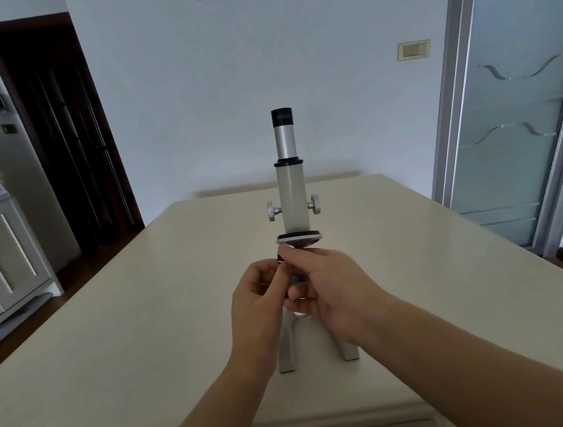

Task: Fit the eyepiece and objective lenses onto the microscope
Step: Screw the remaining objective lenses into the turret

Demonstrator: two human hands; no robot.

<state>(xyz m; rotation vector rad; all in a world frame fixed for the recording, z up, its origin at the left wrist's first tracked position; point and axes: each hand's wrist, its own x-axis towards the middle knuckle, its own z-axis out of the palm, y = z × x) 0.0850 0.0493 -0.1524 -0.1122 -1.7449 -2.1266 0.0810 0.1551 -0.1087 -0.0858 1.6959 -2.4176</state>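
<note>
**Both hands at the nosepiece, eyepiece already in the tube**

Here the right hand [328, 288] reaches in front of the microscope [294, 208], its thumb and forefinger pinched on a small dark part [280, 258] just under the black nosepiece disc [299, 237], the other fingers curled around the dark column below it. The left hand [259, 296] sits just beside it, fingers bent inward toward the same small part; whether it actually grips the piece cannot be told, since the right hand's fingers cover the meeting point. What the part is also stays unclear, as only a sliver of it shows.

Above the hands rises the pale grey body tube, with a knurled focus knob [272, 211] on each side. The eyepiece [284, 134], silver barrel and black top, stands upright in the top of the tube. Below the hands the grey forked base [346, 350] rests on the cream table [112, 333], near the table's middle. Behind stand a white wall, a dark doorway to the left and a frosted glass door to the right.
</note>
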